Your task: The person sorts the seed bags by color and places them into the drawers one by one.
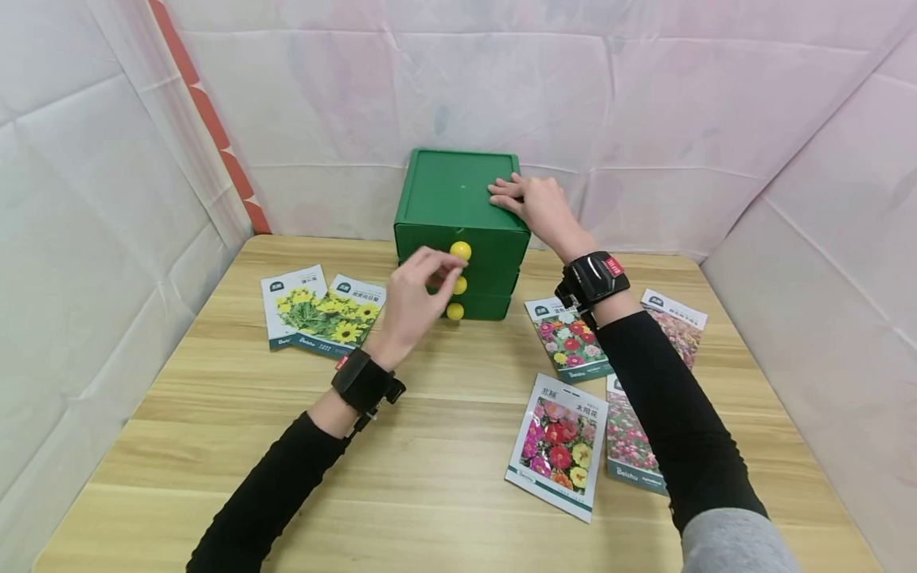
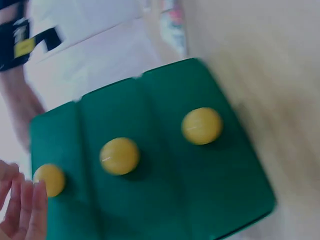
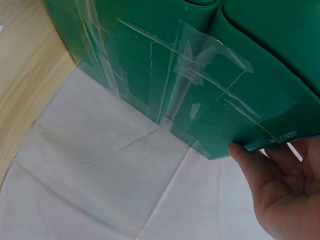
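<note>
A green three-drawer box [image 1: 458, 199] stands at the back middle of the wooden table [image 1: 430, 493]. Each drawer front has a yellow ball knob. My right hand [image 1: 512, 195] lies flat on the box's top at its right edge; in the right wrist view its thumb [image 3: 247, 154] touches the box's lower rim [image 3: 260, 135]. My left hand [image 1: 440, 267] hovers in front of the drawers with fingers loosely curled, just left of the top knob [image 1: 461, 250], holding nothing. In the left wrist view the fingertips [image 2: 25, 210] sit beside that knob [image 2: 48, 179], apart from it. All drawers look closed.
Two sunflower seed packets [image 1: 322, 310] lie left of the box. Several flower seed packets lie on the right, one [image 1: 568, 338] near the box and one [image 1: 560, 446] nearer me. White sheeting walls [image 1: 107, 199] close in the table on three sides.
</note>
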